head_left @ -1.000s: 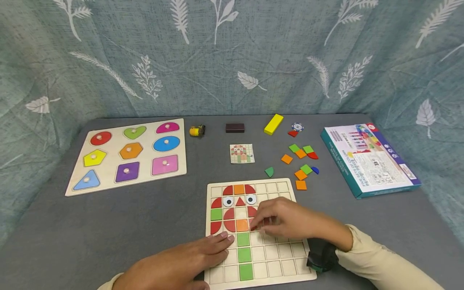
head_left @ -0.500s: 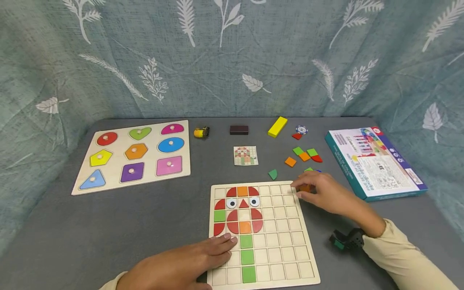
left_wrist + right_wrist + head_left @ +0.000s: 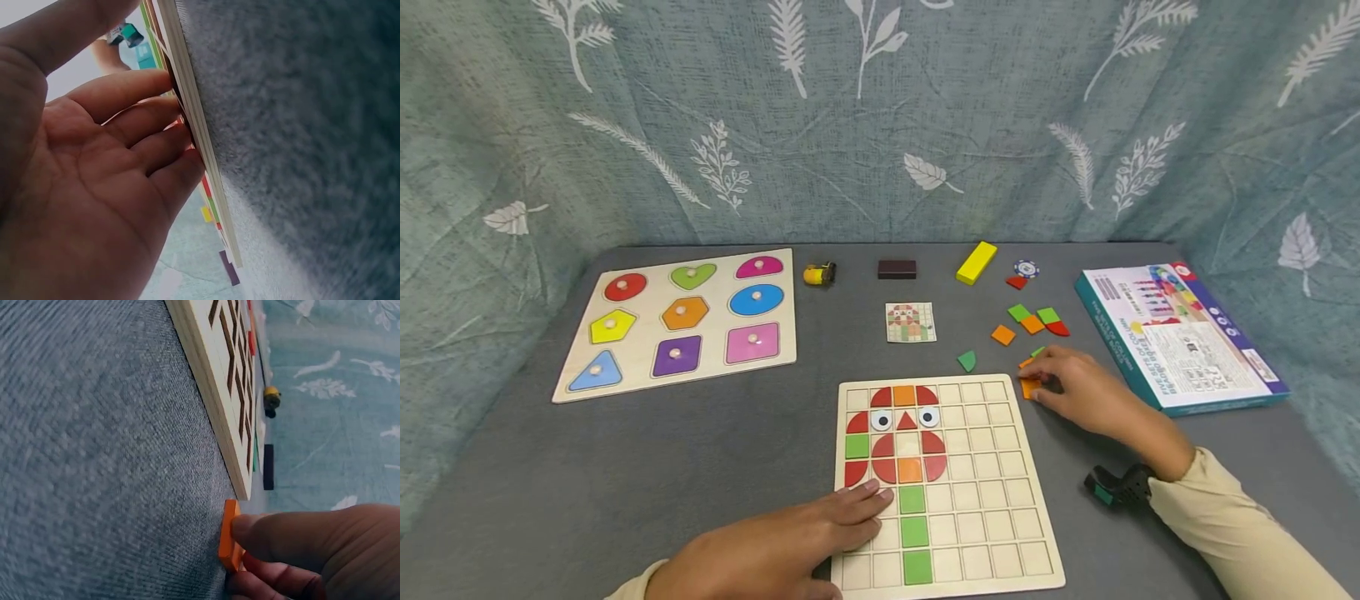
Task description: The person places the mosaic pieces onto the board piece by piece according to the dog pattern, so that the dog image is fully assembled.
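Observation:
A wooden grid board lies on the grey table, with red, orange and green tiles and two eye pieces set in its left part. My left hand rests on the board's left edge with fingers extended; the left wrist view shows these fingers against the rim. Just off the board's top right corner, my right hand pinches an orange square tile between thumb and fingers, low at the tabletop. Part of another orange tile and a green tile show behind the right hand.
Several loose tiles lie beyond the right hand. A picture card, yellow block, dark block, small yellow toy and poker chip lie farther back. A shape puzzle is left, a box right.
My right hand has left a red tile in the board and moved right to the loose tiles, where it now grips an orange tile. My left hand stays on the board.

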### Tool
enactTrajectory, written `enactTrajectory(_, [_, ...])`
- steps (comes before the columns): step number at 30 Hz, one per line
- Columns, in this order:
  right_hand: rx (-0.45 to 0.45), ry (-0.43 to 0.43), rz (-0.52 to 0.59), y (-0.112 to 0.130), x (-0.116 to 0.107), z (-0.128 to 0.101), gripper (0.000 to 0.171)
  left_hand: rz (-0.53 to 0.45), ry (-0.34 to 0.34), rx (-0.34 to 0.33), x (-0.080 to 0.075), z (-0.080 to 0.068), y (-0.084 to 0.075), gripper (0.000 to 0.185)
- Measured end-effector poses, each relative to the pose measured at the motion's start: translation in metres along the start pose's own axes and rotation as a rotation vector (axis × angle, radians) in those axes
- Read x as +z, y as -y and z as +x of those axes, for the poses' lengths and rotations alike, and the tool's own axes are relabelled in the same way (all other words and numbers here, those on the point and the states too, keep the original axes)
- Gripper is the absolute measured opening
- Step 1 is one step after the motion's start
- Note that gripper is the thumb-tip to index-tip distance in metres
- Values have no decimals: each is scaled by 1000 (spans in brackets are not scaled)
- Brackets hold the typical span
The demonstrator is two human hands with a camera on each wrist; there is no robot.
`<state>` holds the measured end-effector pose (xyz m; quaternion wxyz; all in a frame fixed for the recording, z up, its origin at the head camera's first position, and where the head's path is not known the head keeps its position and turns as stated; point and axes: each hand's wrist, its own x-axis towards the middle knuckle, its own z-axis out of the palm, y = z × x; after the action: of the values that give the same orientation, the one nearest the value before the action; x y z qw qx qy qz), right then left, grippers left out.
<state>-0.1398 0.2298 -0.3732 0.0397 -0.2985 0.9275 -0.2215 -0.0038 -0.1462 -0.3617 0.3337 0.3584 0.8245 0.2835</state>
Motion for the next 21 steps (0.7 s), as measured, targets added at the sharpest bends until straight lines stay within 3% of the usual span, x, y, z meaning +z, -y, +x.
enactTrajectory(6, [-32, 41, -45, 4, -1, 0, 22, -41, 18, -29, -2, 2, 1, 66])
enactTrajectory(14, [46, 77, -76, 9, -2, -1, 25, -75, 8, -15, -2, 2, 2, 73])
enactTrajectory(21, [54, 86, -85, 12, -4, 0, 20, -15, -20, 22, -1, -2, 3, 70])
